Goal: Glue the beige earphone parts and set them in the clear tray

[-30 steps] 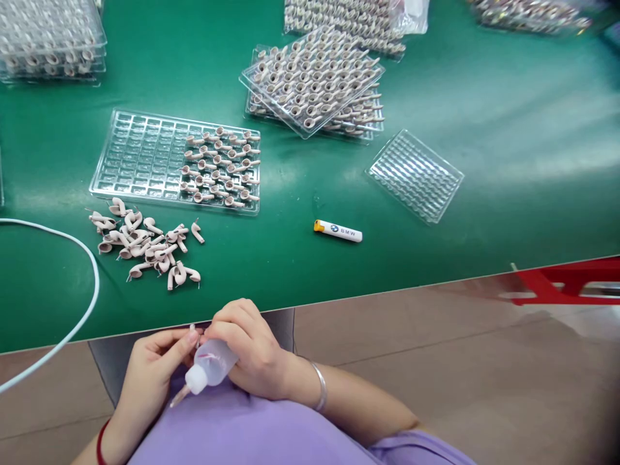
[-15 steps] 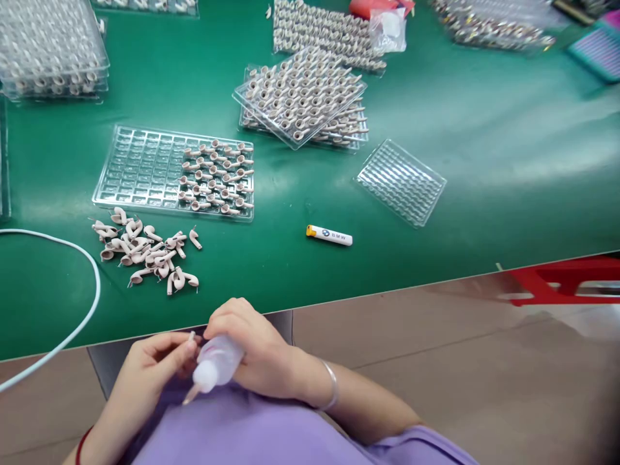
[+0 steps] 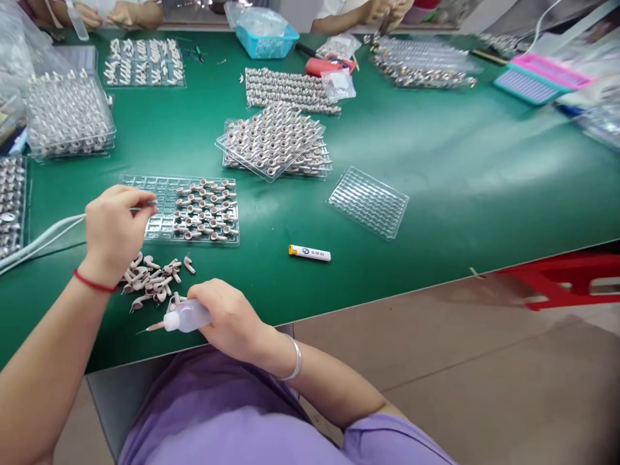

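Note:
My left hand (image 3: 116, 229) is raised over the left end of a clear compartment tray (image 3: 159, 188), fingers pinched on something small I cannot make out. The tray's right half holds rows of small beige curved parts (image 3: 203, 210). My right hand (image 3: 232, 316) grips a small clear squeeze bottle (image 3: 186, 318) lying sideways, its needle tip pointing left, near the table's front edge. A loose heap of the same beige parts (image 3: 152, 278) lies between my two hands.
A white lighter (image 3: 310, 253) and an empty clear tray (image 3: 368, 201) lie to the right. Stacked full trays (image 3: 274, 142) sit behind, more stacks (image 3: 68, 116) at the left. A white cable (image 3: 39, 240) runs at left. Other people's hands (image 3: 121, 13) work across the green table.
My left hand left the bottle in my lap and reached up over the compartment tray. My right hand brought the bottle onto the table edge. The view tilted up.

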### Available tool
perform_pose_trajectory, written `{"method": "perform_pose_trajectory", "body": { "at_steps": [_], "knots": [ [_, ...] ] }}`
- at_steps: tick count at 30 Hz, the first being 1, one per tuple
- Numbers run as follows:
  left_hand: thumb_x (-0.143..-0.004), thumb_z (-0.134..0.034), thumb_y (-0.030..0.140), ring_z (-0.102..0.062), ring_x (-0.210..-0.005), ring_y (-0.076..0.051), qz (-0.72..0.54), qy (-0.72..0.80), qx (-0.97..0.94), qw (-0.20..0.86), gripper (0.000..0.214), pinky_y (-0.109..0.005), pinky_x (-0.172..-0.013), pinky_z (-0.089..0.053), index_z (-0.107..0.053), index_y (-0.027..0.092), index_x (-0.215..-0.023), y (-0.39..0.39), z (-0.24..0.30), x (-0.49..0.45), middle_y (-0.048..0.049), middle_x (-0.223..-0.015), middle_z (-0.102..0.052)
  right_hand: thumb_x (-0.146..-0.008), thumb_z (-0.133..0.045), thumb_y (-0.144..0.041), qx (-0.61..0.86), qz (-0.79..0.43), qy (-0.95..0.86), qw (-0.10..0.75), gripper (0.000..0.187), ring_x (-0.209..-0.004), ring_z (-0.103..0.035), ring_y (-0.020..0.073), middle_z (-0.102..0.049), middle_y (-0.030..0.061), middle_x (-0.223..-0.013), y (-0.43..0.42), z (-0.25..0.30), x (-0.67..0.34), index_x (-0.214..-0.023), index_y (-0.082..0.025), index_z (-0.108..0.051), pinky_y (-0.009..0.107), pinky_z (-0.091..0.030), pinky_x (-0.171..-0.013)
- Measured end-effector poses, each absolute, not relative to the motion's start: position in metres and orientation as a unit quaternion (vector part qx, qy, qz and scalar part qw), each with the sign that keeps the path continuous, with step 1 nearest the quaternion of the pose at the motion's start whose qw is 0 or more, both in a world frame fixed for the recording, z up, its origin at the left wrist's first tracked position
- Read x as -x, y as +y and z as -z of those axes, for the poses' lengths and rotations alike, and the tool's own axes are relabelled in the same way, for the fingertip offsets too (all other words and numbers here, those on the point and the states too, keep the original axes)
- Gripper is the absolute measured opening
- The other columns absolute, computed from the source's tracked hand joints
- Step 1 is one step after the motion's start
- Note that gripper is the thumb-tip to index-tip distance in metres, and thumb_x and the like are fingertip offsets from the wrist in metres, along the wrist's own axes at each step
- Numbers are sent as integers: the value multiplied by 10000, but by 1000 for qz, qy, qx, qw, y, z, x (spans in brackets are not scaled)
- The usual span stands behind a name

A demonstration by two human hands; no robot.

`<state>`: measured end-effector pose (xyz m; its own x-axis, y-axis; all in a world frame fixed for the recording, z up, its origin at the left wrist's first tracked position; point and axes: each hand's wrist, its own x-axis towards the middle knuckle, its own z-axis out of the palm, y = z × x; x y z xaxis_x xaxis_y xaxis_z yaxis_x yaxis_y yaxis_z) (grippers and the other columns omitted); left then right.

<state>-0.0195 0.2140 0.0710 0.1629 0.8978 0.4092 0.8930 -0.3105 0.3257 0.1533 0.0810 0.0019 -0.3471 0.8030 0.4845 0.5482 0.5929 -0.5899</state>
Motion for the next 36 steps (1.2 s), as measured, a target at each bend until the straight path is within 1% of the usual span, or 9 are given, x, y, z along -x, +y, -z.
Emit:
{"method": "perform_pose_trajectory", "body": {
  "at_steps": [7, 14, 17, 19, 21, 25, 29, 33, 36],
  "knots": [
    [-843, -547, 184, -670, -964, -246, -171, 584, -792, 44, 276, -338, -863, -500, -772, 187, -1003, 298, -59, -19, -94, -1031, -752, -785, -546, -117, 450, -235, -751, 421, 144, -712, -587, 159, -669, 38, -827, 79, -3, -169, -904, -198, -548, 265, -468, -662],
    [-769, -600, 159, -681, -931, -296, -134, 598, -788, 49, 254, -376, -799, -511, -788, 184, -938, 323, -56, -34, -112, -913, -771, -742, -662, -200, 475, -359, -657, 462, 155, -664, -591, 126, -659, 4, -803, 75, -14, -182, -870, -205, -574, 228, -456, -595],
    [-771, -632, 203, -669, -930, -287, -148, 600, -785, 42, 247, -377, -818, -498, -777, 174, -969, 316, -66, -36, -122, -966, -756, -723, -705, -243, 482, -430, -580, 497, 215, -657, -605, 127, -657, -4, -801, 75, -16, -184, -882, -213, -564, 230, -475, -577],
    [-790, -641, 272, -661, -928, -263, -175, 593, -785, 38, 264, -365, -854, -483, -763, 176, -1004, 296, -77, -37, -116, -1033, -738, -717, -729, -268, 478, -486, -511, 524, 254, -661, -621, 133, -662, -7, -788, 76, -17, -184, -880, -217, -541, 244, -502, -585],
    [-821, -614, 357, -669, -816, -227, -211, 583, -780, 79, 259, -342, -800, -497, -772, 192, -943, 260, -88, -36, -79, -912, -749, -715, -744, -275, 454, -523, -461, 555, 281, -661, -631, 137, -667, -14, -767, 77, -19, -184, -870, -222, -516, 261, -526, -594],
    [-849, -526, 512, -619, -518, -161, -160, 537, -737, 379, 400, -273, -504, -497, -773, 198, -836, 164, -95, -26, -42, -731, -741, -721, -760, -258, 386, -537, -419, 622, 298, -649, -620, 129, -669, -23, -758, 73, -22, -177, -863, -231, -499, 276, -538, -599],
    [-878, -528, 525, -702, -790, -219, -226, 491, -626, 562, 407, -276, -588, -590, -758, 228, -1036, 88, -78, -10, -80, -1010, -753, -750, -754, -246, 340, -540, -410, 652, 290, -713, -650, 141, -664, -23, -771, 62, -21, -162, -883, -242, -496, 307, -560, -680],
    [-854, -630, 423, -709, -884, -222, -330, 541, -558, 535, 262, -254, -636, -607, -769, 252, -995, 52, -56, 4, -63, -1096, -740, -772, -745, -289, 353, -552, -444, 611, 282, -768, -654, 153, -655, -7, -806, 51, -16, -150, -901, -240, -498, 295, -552, -696],
    [-828, -683, 353, -717, -869, -201, -353, 576, -604, 422, 173, -256, -729, -603, -766, 261, -949, 37, -44, 17, -30, -1010, -761, -721, -787, -300, 395, -550, -516, 525, 372, -737, -592, 128, -617, 5, -880, 47, -14, -154, -963, -229, -514, 248, -508, -651]
  ]
}}
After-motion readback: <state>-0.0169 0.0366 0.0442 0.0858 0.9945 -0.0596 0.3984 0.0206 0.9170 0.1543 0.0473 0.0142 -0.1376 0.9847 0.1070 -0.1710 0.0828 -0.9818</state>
